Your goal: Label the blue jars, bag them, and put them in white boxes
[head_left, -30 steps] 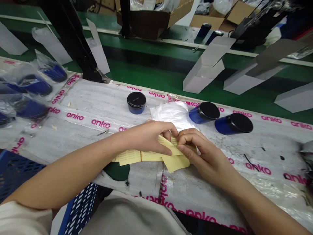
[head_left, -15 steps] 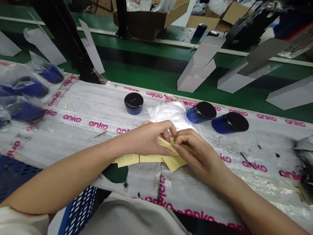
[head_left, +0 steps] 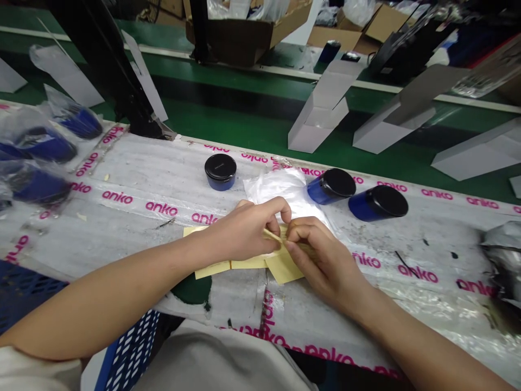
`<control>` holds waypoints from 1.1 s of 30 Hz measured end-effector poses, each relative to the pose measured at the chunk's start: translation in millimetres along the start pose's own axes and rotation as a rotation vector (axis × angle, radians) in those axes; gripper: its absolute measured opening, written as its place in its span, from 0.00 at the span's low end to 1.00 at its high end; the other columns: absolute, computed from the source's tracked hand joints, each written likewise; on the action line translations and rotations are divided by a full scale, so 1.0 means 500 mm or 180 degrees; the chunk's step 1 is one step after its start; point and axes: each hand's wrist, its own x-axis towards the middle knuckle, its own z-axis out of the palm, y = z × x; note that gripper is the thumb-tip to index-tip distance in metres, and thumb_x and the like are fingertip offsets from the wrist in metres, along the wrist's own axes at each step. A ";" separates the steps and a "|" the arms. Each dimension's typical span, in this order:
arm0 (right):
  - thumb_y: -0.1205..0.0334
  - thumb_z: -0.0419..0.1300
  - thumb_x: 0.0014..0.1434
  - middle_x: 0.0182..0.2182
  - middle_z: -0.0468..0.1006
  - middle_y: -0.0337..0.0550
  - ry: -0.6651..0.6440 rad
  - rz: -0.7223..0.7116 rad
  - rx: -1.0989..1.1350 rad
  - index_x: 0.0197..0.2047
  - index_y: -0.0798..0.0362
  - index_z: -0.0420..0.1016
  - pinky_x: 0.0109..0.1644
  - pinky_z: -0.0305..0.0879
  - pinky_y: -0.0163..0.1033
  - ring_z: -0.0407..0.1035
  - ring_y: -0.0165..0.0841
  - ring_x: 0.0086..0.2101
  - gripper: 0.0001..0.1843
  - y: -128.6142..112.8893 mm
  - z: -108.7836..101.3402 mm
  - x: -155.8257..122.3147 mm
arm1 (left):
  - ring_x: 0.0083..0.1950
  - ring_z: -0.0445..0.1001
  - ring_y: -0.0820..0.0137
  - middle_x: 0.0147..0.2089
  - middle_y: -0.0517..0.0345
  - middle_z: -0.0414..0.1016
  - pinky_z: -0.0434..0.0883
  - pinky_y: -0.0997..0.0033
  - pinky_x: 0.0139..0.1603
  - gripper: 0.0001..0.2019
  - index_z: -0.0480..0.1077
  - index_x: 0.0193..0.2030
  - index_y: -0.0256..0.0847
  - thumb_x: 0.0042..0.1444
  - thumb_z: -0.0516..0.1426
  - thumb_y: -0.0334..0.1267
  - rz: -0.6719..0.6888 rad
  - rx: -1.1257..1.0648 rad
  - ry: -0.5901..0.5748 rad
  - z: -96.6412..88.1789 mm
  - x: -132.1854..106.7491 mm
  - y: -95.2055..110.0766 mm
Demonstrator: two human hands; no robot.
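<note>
A yellow label strip (head_left: 248,264) lies long axis sideways, pinched in the closed grip of left hand (head_left: 240,231) and right hand (head_left: 321,258).

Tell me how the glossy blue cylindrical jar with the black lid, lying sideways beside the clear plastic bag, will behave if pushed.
The blue jar will probably roll: it lies on its curved side on a film-covered bench. Its glossy wall looks slippery. It could hit the next blue jar.

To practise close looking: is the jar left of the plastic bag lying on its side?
No, the black-lidded blue jar stands upright, lid facing up.
</note>
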 end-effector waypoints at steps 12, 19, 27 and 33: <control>0.60 0.57 0.69 0.38 0.73 0.43 0.0278 0.0802 0.1190 0.39 0.47 0.71 0.41 0.70 0.40 0.71 0.37 0.39 0.05 -0.002 -0.036 0.018 | 0.46 0.74 0.66 0.40 0.62 0.76 0.61 0.60 0.56 0.10 0.65 0.41 0.43 0.57 0.61 0.29 0.0318 0.0822 -0.0032 -0.005 -0.004 -0.001; 0.49 0.60 0.67 0.41 0.74 0.43 0.0647 0.1359 0.1180 0.35 0.46 0.74 0.41 0.69 0.41 0.73 0.39 0.43 0.12 0.021 -0.060 0.023 | 0.53 0.73 0.63 0.47 0.56 0.76 0.64 0.62 0.56 0.09 0.69 0.36 0.40 0.57 0.66 0.37 0.0470 0.1258 0.0400 -0.148 -0.064 0.056; 0.50 0.62 0.65 0.42 0.78 0.45 0.0186 0.1202 0.1334 0.32 0.48 0.74 0.47 0.71 0.46 0.73 0.42 0.47 0.13 -0.019 -0.048 0.135 | 0.62 0.71 0.55 0.62 0.46 0.72 0.67 0.58 0.61 0.35 0.66 0.58 0.39 0.43 0.72 0.40 -0.0424 0.0891 0.0975 -0.235 -0.051 -0.045; 0.50 0.63 0.61 0.45 0.78 0.44 -0.0031 0.1335 0.1837 0.33 0.50 0.73 0.54 0.65 0.50 0.71 0.41 0.48 0.13 -0.023 -0.012 0.213 | 0.58 0.74 0.60 0.57 0.51 0.76 0.70 0.58 0.59 0.23 0.68 0.55 0.43 0.52 0.66 0.34 0.0584 0.0524 0.1046 -0.167 -0.011 -0.056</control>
